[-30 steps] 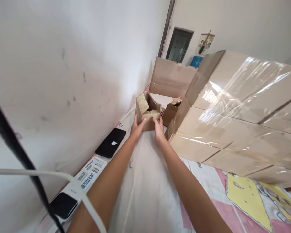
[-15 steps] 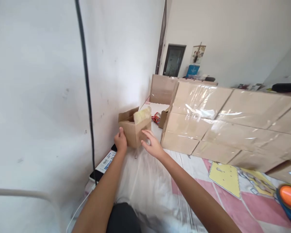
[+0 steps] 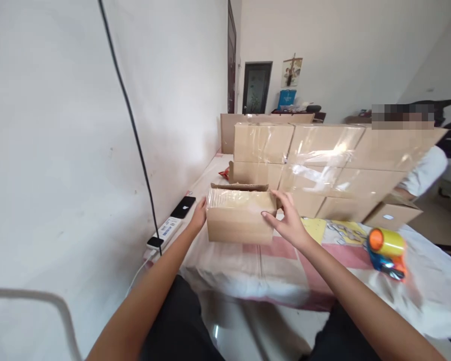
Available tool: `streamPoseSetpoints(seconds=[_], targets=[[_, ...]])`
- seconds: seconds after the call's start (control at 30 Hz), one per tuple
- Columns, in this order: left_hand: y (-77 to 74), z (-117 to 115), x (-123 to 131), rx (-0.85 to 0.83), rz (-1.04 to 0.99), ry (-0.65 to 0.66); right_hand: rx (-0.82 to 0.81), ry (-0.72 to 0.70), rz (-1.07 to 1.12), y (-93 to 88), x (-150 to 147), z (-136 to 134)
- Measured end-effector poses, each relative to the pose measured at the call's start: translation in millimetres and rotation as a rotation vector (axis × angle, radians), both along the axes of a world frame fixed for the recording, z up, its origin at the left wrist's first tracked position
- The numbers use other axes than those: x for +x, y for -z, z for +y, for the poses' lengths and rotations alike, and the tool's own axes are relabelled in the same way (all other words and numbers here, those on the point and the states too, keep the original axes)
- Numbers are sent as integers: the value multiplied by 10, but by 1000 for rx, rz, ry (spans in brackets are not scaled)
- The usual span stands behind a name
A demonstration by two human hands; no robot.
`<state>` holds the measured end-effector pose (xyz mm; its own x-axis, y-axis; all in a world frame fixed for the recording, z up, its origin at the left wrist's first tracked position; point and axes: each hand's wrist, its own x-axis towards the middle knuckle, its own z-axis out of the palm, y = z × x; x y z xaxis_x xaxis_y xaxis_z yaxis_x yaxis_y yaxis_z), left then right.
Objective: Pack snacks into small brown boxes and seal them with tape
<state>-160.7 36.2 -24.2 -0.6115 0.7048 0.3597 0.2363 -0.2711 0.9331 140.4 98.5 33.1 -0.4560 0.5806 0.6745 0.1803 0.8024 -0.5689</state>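
Note:
A small cardboard box is between my hands above the cloth-covered table, its long side facing me. Clear tape covers its near top flap, and a far flap stands up behind. My left hand presses against the left end, its fingers partly hidden. At the right end, my right hand grips the upper corner, thumb on the near side and fingers over the top edge. Whether the box's bottom touches the cloth is hard to tell.
Behind stands a wall of stacked taped cartons. A tape dispenser lies at right near another carton. A phone and a power strip lie along the left wall. A person's sleeve shows behind the stack.
The box has come toward me and to the right, and turned so its long side faces me. My right hand has moved from its side to its right end. The view has swung right.

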Motion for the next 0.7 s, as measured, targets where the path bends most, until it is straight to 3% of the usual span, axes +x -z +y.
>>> streamPoseSetpoints(seconds=[0.17,0.27,0.33,0.47,0.6,0.7], targets=[[-21,63,520,-40,96,145,66,110,-27,385,477,91],[-30,-26,694,-101,190,305,-16,164,-40,534,642,152],[-58,-120,733,-134,333,397,-61,189,-67,543,708,150],[-151,-265,703,-201,696,536,-4,210,-158,442,798,30],[-215,-269,701,-310,878,694,-28,229,-278,362,896,-105],[-216,-235,750,-390,973,733,-59,234,-361,337,965,-140]])
